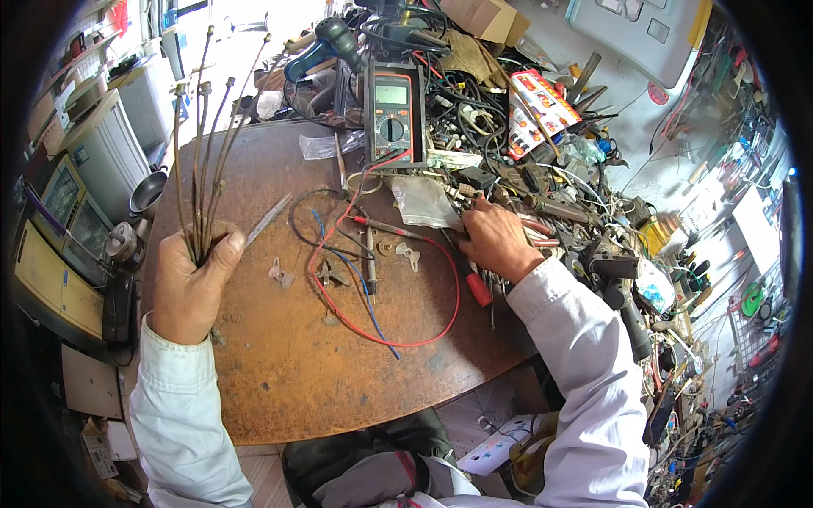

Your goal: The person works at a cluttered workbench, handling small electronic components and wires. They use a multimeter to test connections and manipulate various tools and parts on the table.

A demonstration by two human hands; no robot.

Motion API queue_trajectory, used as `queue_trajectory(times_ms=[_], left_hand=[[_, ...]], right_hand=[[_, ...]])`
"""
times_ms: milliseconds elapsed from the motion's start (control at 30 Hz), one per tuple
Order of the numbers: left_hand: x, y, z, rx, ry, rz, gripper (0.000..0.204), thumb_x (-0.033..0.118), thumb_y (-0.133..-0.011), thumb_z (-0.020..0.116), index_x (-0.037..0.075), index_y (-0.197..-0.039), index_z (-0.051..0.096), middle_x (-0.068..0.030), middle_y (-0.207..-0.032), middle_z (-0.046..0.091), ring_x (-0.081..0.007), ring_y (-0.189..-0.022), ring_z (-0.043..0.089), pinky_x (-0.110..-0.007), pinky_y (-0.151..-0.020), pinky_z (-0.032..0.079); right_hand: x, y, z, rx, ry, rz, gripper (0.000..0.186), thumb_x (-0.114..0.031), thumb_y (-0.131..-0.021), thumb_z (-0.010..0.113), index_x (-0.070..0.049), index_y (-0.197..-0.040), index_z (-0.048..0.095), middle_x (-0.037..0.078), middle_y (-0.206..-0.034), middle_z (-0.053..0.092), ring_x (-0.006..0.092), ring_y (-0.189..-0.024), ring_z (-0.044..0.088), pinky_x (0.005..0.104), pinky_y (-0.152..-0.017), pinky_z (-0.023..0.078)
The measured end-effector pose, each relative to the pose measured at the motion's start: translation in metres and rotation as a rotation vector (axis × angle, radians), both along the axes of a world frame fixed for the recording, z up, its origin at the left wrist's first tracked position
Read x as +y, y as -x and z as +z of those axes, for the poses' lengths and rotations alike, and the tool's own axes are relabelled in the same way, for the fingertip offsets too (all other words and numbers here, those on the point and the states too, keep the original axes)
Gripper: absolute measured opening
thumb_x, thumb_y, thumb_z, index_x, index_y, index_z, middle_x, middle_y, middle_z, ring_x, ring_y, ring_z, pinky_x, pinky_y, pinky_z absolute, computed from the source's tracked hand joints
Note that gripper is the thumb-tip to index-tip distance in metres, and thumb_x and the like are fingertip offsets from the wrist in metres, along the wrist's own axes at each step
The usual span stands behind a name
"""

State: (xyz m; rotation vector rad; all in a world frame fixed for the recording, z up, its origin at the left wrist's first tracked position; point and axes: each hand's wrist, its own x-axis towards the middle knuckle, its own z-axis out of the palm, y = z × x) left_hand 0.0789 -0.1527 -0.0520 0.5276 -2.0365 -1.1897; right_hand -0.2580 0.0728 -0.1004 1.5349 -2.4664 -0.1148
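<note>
My left hand (193, 284) is closed around the lower ends of several thin brown metal rods (201, 169). They fan upward, each topped with a small nut-like end. A pointed silver strip, like tweezers (269, 218), shows beside my left thumb; whether it is held or lies on the table cannot be told. My right hand (500, 240) reaches down into the tool pile at the table's right side, fingers curled and their tips partly hidden. Beside it are a clear plastic bag (423, 201) and a red-handled screwdriver (478, 289).
A multimeter (393, 118) stands at the back of the wooden table (279, 372). Its red test lead (339, 316) and a blue wire (371, 275) loop across the middle, among small metal plates (408, 257). Cables and tools heap along the right; a heat-gun-like tool (326, 49) lies behind.
</note>
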Motion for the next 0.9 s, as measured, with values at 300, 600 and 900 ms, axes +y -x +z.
queue_trajectory(times_ms=[300, 600, 900], left_hand=[[-0.001, -0.002, 0.001, -0.035, 0.028, -0.004, 0.029, 0.028, -0.092, 0.069, 0.0, -0.084, 0.066, 0.0064, -0.068, 0.051, -0.0049, -0.063, 0.043, -0.025, -0.057, 0.035], [-0.002, 0.0, -0.009, -0.018, 0.024, 0.04, 0.033, 0.031, -0.092, 0.07, -0.002, -0.088, 0.066, 0.0054, -0.069, 0.052, -0.0054, -0.064, 0.044, -0.025, -0.057, 0.035], [-0.005, 0.003, -0.017, -0.017, 0.048, 0.091, 0.036, 0.034, -0.091, 0.07, -0.002, -0.092, 0.066, 0.0057, -0.068, 0.05, -0.0042, -0.059, 0.041, -0.024, -0.052, 0.033]], right_hand=[[-0.001, 0.005, 0.032, -0.178, 0.374, -0.139, 0.028, -0.024, -0.07, 0.067, 0.004, -0.077, 0.064, 0.026, -0.079, 0.064, 0.0423, -0.079, 0.064, 0.0499, -0.076, 0.05], [-0.02, -0.093, 0.023, -0.181, 0.555, 0.269, 0.022, -0.013, -0.073, 0.068, 0.001, -0.088, 0.06, 0.019, -0.085, 0.06, 0.0374, -0.085, 0.06, 0.0459, -0.076, 0.05], [-0.062, -0.142, -0.017, -0.208, 0.748, 0.39, 0.016, -0.013, -0.075, 0.062, -0.002, -0.085, 0.057, 0.015, -0.089, 0.055, 0.0318, -0.085, 0.055, 0.0428, -0.076, 0.047]])
